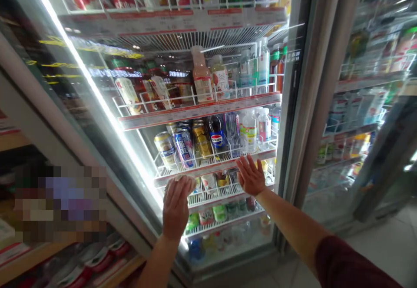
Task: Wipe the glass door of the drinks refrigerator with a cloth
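A glass door of a drinks fridge stands before me. At its lower left, my left hand is closed over a pale, crumpled cloth, which appears to lie against the glass. My right hand is open, palm towards the door with its fingers spread, and holds nothing; whether it touches the glass I cannot tell for sure. Behind the glass, close to my hands, are a dark cola bottle, a gold can and a blue-and-silver can.
Wire shelves with red-and-white label strips hold bottles and cans. A bright light strip runs down the left side. Metal door frames and another fridge door are at the right. Wooden shelves with goods stand at the lower left.
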